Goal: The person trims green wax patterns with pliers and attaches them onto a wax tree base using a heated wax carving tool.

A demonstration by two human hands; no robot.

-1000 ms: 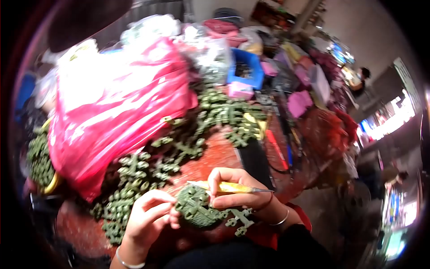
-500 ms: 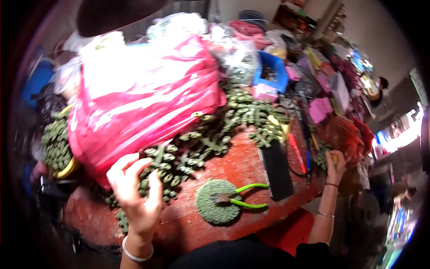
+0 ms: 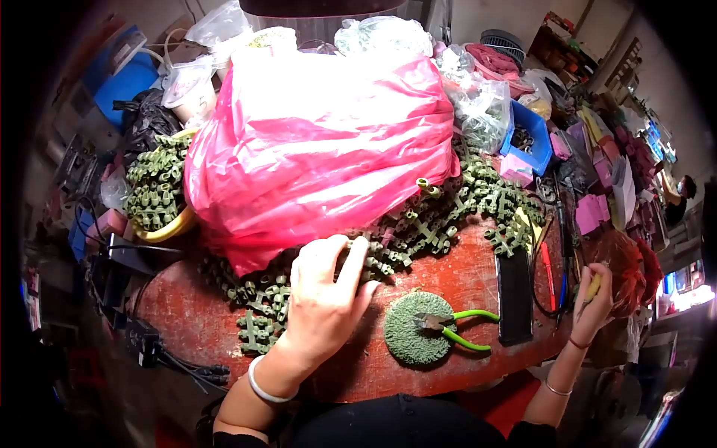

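Note:
My left hand [image 3: 325, 302] reaches over a heap of green notched plastic-looking pieces [image 3: 272, 299], thumb and fingers apart, fingertips at the pieces; whether they touch is hard to see. My right hand [image 3: 594, 302] is closed around a small yellow object [image 3: 593, 288] whose kind I cannot make out, beside a reddish transparent bag [image 3: 616, 257]. Between my hands, pliers with green handles [image 3: 472, 345] rest with their jaws on a round green textured pad [image 3: 411, 347]. A large pink plastic bag [image 3: 314, 172] lies behind the pieces.
A black phone-like slab [image 3: 515, 299], a red pen-like tool [image 3: 548, 276] and thin tools lie on the worn red table [image 3: 351, 381]. Behind stand a blue bin [image 3: 532, 157] and plastic bags. At left are a yellow-rimmed basket [image 3: 168, 228] of green pieces and black cables [image 3: 179, 362].
The view has shifted, so the table sits further right. My left hand has moved rightward over the green pieces. The green piece beside my right hand no longer shows there.

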